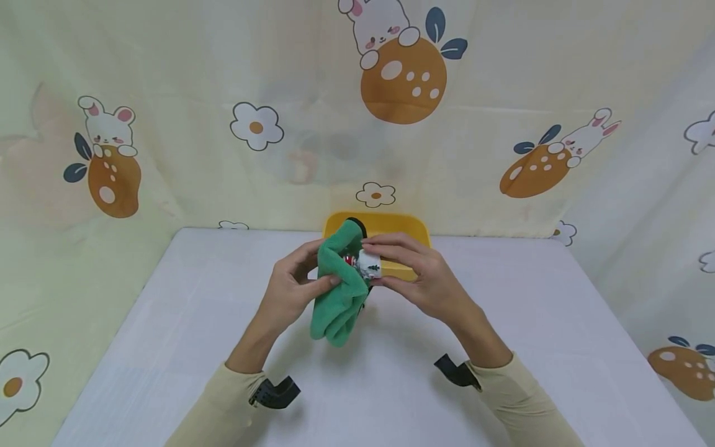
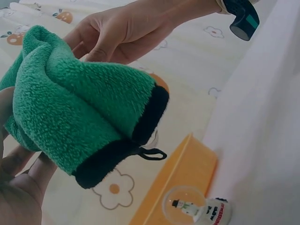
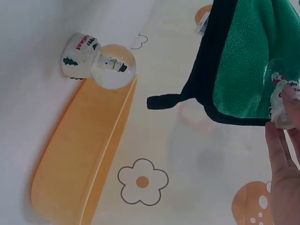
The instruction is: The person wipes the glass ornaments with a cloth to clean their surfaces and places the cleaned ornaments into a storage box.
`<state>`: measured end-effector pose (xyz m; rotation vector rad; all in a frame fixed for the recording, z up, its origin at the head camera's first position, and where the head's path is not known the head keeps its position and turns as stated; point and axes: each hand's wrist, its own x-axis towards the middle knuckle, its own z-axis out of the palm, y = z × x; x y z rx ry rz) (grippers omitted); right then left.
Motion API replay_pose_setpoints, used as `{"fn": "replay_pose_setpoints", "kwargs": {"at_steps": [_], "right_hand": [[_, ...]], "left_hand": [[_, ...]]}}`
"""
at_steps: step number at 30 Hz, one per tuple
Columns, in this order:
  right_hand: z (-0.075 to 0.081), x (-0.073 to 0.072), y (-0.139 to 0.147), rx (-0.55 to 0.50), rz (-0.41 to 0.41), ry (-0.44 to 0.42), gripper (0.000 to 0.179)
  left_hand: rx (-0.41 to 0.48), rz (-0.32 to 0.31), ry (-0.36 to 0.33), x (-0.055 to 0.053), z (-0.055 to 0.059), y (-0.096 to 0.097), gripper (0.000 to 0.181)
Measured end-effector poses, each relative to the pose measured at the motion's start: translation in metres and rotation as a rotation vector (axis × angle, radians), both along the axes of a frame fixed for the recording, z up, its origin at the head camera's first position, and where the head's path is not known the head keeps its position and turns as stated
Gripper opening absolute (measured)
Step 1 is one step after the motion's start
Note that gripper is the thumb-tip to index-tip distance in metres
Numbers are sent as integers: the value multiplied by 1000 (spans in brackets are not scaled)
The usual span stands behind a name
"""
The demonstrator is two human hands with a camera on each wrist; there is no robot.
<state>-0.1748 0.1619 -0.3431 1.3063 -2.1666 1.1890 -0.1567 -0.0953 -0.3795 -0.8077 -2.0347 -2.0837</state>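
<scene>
Our left hand (image 1: 287, 280) grips a green cloth (image 1: 336, 307), our right hand (image 1: 429, 273) pinches 1 snow globe (image 1: 369, 265); probably we're wiping its half-hidden dome, and next calls for turning it.

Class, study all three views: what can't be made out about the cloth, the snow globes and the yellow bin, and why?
- Part of the yellow bin's inside: head view, behind the green cloth and right hand.
- Held snow globe: left wrist view, hidden by the cloth.
- Standing snow globe's lower side: left wrist view, cut by the bottom edge.
- Label print: right wrist view, too small and blurred.
</scene>
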Motion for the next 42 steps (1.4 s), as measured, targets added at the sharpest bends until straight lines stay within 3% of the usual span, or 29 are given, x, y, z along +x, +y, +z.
{"fn": "replay_pose_setpoints", "kwargs": {"at_steps": [9,18,42], "right_hand": [[-1,3,0,-43,15,-45,59],[-4,6,-1,-107,62,-161,61],[-7,7,1,-34,-39,-269,43]], "left_hand": [[-9,-2,-16,0,-1,-1,53],[2,-23,-10,3,0,-2,53],[-9,-59,27,2,-2,-2,54]]}}
